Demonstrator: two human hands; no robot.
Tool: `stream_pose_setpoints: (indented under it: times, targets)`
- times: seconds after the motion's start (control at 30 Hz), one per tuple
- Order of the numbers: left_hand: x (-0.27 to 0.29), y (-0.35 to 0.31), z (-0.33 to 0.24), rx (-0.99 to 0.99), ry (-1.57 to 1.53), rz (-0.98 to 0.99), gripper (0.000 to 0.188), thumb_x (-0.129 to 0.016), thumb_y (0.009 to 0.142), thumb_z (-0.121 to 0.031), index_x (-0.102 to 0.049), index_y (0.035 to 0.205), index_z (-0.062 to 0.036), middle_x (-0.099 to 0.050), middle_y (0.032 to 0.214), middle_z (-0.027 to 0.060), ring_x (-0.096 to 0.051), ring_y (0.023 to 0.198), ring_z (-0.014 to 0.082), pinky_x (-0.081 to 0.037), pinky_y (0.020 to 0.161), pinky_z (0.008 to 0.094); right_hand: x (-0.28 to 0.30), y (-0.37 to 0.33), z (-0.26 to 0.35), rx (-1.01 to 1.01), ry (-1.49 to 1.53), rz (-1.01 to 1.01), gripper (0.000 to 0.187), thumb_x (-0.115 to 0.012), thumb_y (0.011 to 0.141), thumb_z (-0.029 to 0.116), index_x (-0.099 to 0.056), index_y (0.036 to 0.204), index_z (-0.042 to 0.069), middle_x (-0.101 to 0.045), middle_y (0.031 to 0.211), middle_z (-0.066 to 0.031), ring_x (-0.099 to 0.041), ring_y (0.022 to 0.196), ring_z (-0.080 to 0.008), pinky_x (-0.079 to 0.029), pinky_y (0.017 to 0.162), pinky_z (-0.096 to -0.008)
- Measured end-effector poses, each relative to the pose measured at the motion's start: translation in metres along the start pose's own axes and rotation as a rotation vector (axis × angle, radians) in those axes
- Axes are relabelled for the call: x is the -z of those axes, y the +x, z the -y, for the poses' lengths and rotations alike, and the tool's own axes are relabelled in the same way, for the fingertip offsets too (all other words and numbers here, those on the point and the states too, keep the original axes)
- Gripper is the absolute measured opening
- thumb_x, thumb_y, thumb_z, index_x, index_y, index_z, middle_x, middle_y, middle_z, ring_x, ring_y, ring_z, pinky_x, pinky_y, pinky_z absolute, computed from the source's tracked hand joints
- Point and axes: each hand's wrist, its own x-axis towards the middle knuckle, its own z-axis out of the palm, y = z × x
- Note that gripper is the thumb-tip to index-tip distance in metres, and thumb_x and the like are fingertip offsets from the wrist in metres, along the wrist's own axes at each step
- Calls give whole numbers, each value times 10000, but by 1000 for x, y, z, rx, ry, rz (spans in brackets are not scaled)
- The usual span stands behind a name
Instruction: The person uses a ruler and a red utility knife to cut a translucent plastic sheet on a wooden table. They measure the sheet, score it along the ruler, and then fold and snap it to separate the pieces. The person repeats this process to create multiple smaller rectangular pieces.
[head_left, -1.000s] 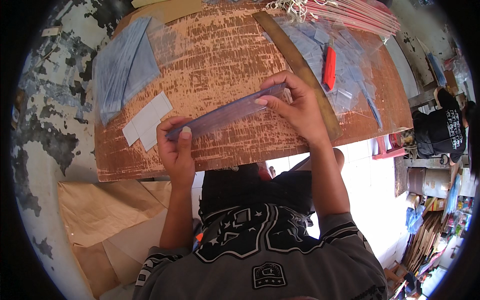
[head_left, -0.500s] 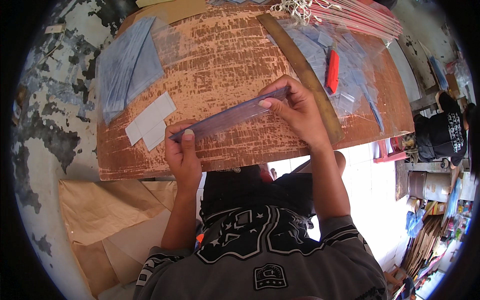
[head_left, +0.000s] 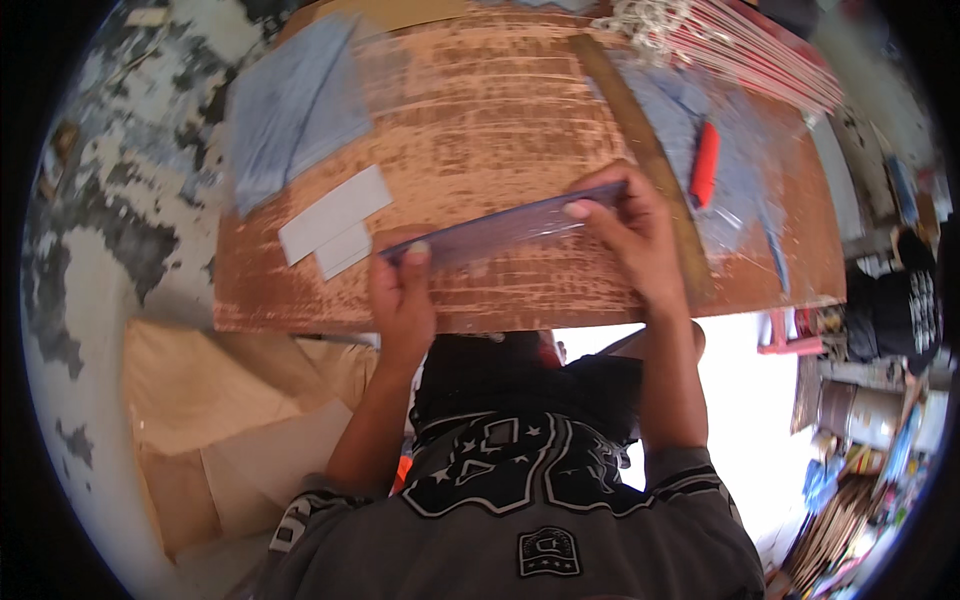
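A long, narrow stack of clear bluish plastic sheets [head_left: 505, 228] is stretched between my hands above the near part of a worn brown table [head_left: 480, 110]. My left hand [head_left: 405, 300] pinches its left end, thumb on top. Its right end, a little farther from me, is gripped by my right hand [head_left: 638, 235], with the thumb in front and the fingers behind. Left of my left hand lie white paper pieces [head_left: 335, 213], one partly over the other. Just beyond my right hand runs a long brownish ruler-like strip [head_left: 640, 130].
Larger clear plastic sheets [head_left: 290, 115] lie at the far left. A red cutter [head_left: 705, 165] rests on plastic scraps [head_left: 745, 190] at right. Behind them is a bundle of red-and-white rods with white strings [head_left: 735, 50]. Brown paper [head_left: 200, 390] stands left below the table. Another person [head_left: 890, 310] is at far right.
The view has shifted, so the table and its things appear farther right. Both hands keep hold of the plastic stack, with little change in their grip.
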Motion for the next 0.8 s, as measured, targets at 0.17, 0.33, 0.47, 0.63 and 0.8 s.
stream_pose_setpoints:
  times: [0.17,0.33,0.47,0.63,0.8]
  targets:
    - [7,10,-2,-10,-38,114,153,-603,1127,-146,-627,1182,-5,-675,1064,19,-586,994,84,-464,934,243,2,-3,-8,43,-93,-66,144,-772,1000,28,-663,1095,27,-727,1031,-32,-665,987,-90,-525,877,-259]
    - [8,25,-29,157,-101,155,219,-648,1116,-191,-649,1178,19,-709,1068,29,-616,980,78,-494,911,245,-1,2,13,-21,-242,-98,171,-793,998,88,-673,1097,17,-737,1024,-35,-663,979,-96,-517,870,-262]
    - [7,38,-42,274,-113,179,251,-656,1111,-209,-668,1226,13,-717,1110,32,-636,980,79,-512,897,254,2,7,34,-156,-221,-81,219,-809,996,159,-688,1099,9,-731,1005,-23,-648,957,-92,-503,845,-261]
    - [3,45,-29,339,-344,192,264,-663,1100,-191,-668,1275,6,-727,1160,34,-661,1041,101,-505,950,255,8,12,27,-238,-160,-143,260,-828,976,228,-740,1063,-1,-731,1065,-53,-640,960,-103,-495,852,-271]
    - [-6,45,-29,324,-334,139,287,-669,1098,-182,-663,1305,17,-723,1160,17,-640,1030,68,-492,942,241,11,10,30,-259,-11,-68,409,-837,959,260,-766,1216,-49,-753,1132,-63,-673,1014,-124,-522,900,-289]
